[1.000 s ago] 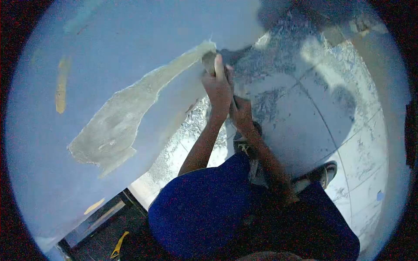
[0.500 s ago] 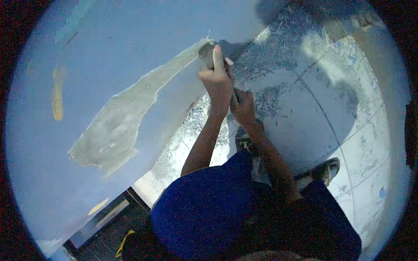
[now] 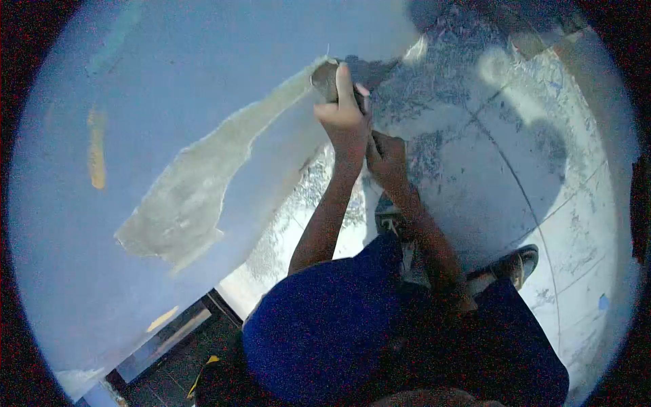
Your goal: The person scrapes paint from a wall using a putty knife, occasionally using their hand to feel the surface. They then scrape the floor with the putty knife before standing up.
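Observation:
A scraper (image 3: 325, 80) with a dark, wide blade lies against the blue wall (image 3: 285, 197), at the narrow upper end of a bare grey patch (image 3: 186, 193). My left hand (image 3: 344, 122) is closed round its upper part, one finger stretched along the tool toward the blade. Just below, my right hand (image 3: 389, 161) is closed on what appears to be the handle, mostly hidden by the fingers. Ragged pale edges border the patch where the blue coat has come away.
Flakes (image 3: 413, 102) cover the tiled floor (image 3: 475, 197) along the wall. My shoes (image 3: 522, 263) stand on the tiles below my arms. At lower left is a dark opening (image 3: 169, 359) with a yellow strip (image 3: 203, 373). Yellowish (image 3: 97, 149) streaks mark the wall.
The whole view has shifted slightly, so wall and floor sit a little further right. Both hands keep their hold on the scraper, and the blade stays near the patch's upper end.

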